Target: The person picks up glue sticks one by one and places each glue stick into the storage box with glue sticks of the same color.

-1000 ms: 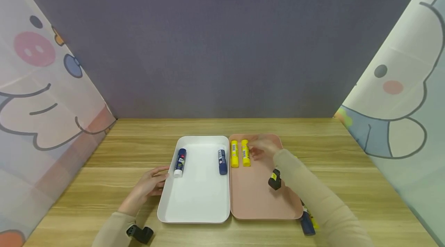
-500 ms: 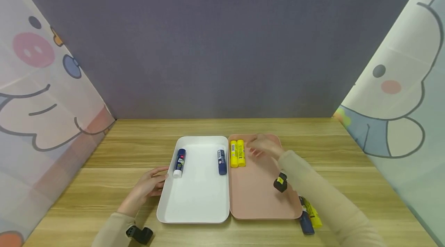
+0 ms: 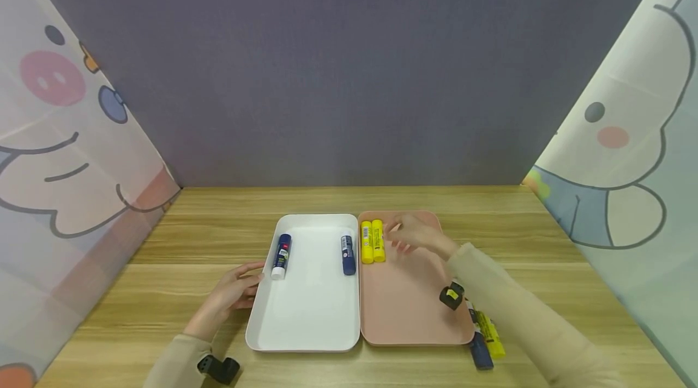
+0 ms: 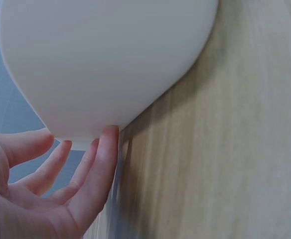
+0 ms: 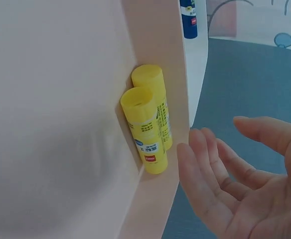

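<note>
- Two yellow sticks (image 3: pixel 378 241) lie side by side at the far left corner of the pink tray (image 3: pixel 409 321).
- Right hand (image 3: pixel 412 234): above that tray's far edge, thumb and fingers apart, holding nothing.
- Left hand (image 3: pixel 233 288): fingertips on the left edge of the white tray (image 3: pixel 308 315), fingers loosely spread.
- White tray: one blue stick (image 3: pixel 281 256) near its left edge, another (image 3: pixel 348 254) along its right.
- Table (image 3: pixel 305 201): a loose pair (image 3: pixel 480 348), blue and yellow, by the pink tray's near right corner.
</note>
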### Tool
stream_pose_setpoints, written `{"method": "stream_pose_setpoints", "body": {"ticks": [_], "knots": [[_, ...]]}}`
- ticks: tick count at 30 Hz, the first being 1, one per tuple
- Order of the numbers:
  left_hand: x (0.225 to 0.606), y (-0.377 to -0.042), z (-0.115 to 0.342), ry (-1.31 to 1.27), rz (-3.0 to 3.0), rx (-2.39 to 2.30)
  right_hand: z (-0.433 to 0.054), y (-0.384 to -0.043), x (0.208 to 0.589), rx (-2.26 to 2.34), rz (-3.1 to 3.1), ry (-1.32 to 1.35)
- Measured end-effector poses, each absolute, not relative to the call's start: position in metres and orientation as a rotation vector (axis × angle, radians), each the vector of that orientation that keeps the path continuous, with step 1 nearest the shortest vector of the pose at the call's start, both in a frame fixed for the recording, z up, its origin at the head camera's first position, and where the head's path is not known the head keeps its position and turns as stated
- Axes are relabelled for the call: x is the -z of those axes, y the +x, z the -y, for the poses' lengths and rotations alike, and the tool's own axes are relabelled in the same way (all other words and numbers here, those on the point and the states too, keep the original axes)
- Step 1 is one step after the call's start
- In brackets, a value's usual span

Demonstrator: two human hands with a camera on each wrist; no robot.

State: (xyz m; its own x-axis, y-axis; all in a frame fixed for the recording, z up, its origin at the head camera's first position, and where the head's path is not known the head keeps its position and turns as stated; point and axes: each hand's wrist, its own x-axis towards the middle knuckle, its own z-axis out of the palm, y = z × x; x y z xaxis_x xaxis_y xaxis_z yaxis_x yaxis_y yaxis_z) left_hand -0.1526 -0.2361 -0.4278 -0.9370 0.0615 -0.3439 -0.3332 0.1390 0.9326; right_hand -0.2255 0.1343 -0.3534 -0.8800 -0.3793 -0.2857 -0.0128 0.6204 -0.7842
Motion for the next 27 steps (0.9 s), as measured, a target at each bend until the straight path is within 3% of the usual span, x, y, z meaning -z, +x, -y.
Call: {"method": "stream_pose_setpoints", "body": {"ticks": [27], "knots": [[0.428,-0.152,0.235,-0.289,-2.135,-1.86,-0.176,-0.2,0.336,1.234,-2.461,-0.511]]}}
